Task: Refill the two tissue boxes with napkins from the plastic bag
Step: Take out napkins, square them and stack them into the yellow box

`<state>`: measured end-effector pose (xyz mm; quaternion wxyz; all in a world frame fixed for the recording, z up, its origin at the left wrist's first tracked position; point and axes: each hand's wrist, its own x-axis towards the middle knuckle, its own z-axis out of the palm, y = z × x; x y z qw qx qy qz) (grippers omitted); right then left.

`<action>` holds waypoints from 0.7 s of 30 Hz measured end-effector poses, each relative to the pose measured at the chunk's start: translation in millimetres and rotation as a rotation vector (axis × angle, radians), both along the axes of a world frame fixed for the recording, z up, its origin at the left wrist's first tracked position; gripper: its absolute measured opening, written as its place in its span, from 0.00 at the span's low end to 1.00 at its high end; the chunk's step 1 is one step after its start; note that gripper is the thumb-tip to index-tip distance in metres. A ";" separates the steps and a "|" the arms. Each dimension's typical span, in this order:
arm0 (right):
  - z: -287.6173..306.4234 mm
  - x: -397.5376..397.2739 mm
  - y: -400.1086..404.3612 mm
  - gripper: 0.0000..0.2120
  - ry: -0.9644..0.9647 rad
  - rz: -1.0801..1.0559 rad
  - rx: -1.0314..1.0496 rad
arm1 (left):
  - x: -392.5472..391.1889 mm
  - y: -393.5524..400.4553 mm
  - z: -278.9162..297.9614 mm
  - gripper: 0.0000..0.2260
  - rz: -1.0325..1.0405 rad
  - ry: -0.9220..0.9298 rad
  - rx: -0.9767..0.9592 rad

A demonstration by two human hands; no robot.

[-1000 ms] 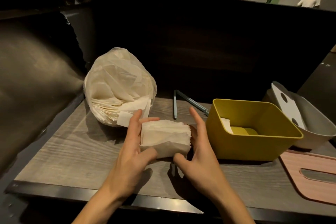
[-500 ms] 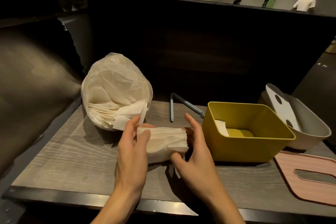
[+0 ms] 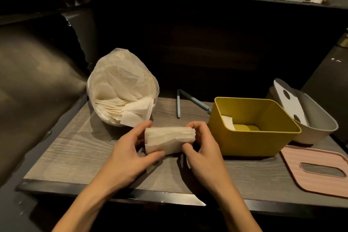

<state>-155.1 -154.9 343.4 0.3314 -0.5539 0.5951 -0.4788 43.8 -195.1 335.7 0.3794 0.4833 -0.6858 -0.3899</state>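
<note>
Yellow box nearly empty, plastic bag full

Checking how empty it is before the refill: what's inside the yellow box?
The yellow box holds one white napkin leaning at its left wall and a bare yellow floor. The near wall hides the front part of the floor.

We see a tabletop of grey wood with a rough, streaked grain, edged near us by a dull metal strip. The bag at far left is thin, crinkled plastic — translucent, faintly glossy — over soft matt paper. The napkin stack looks like limp, creased paper. The yellow box is smooth, satiny plastic; the pink lid at near right is matt and finely ribbed.
</note>
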 end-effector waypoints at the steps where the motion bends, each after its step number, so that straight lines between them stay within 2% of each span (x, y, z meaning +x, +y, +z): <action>1: -0.8 0.6 0.3 0.21 -0.017 -0.010 0.009 | -0.3 -0.4 1.0 0.32 -0.002 -0.010 -0.005; 4: 1.0 -0.5 2.3 0.30 -0.002 -0.053 -0.004 | -0.1 1.7 5.5 0.21 -0.029 0.010 -0.026; 7: 0.7 -0.4 -0.1 0.43 0.076 -0.042 0.059 | 0.3 2.9 7.5 0.21 -0.071 0.030 -0.002; 9: -0.5 3.7 -1.4 0.46 0.140 0.002 0.095 | -0.6 2.8 6.8 0.23 -0.100 0.016 0.017; 14: 2.0 -4.7 0.6 0.35 0.056 0.013 0.020 | -0.4 -1.4 0.9 0.23 0.005 0.046 -0.019; 19: 1.0 -2.6 1.4 0.29 0.044 0.041 -0.006 | -5.0 1.9 0.3 0.33 0.059 -0.019 -0.030; 21: -0.6 -4.1 2.9 0.26 0.023 0.020 -0.025 | -4.1 3.3 -0.3 0.32 0.105 -0.026 -0.047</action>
